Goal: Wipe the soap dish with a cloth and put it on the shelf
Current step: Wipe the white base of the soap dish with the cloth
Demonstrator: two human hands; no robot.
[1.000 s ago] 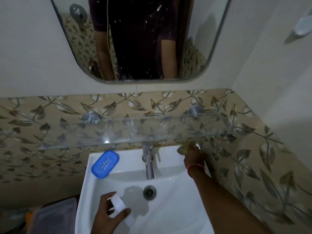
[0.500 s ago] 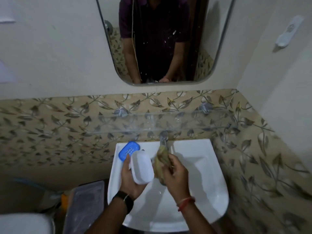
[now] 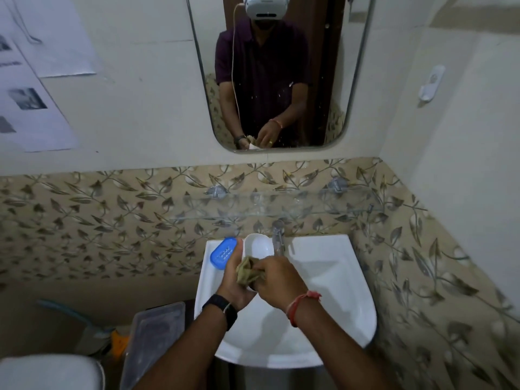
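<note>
Over the white sink [image 3: 332,299] my left hand [image 3: 235,280] grips a white soap dish [image 3: 257,244], its hollow side turned toward me. My right hand [image 3: 277,282] holds a crumpled tan cloth [image 3: 247,273] and presses it against the near end of the dish. A blue soap dish part [image 3: 223,253] lies on the sink's back left corner. The glass shelf [image 3: 281,206] runs along the leaf-patterned tiles just above the tap [image 3: 278,237].
A mirror [image 3: 278,74] hangs above the shelf and reflects a person. Papers [image 3: 33,80] are stuck on the left wall, a white hook [image 3: 430,85] on the right wall. A grey bin lid [image 3: 152,339] and a toilet tank [image 3: 47,372] stand lower left.
The dish has turned so its hollow side faces me. My right hand with the cloth has moved onto the dish's near end. The view has pulled back and up.
</note>
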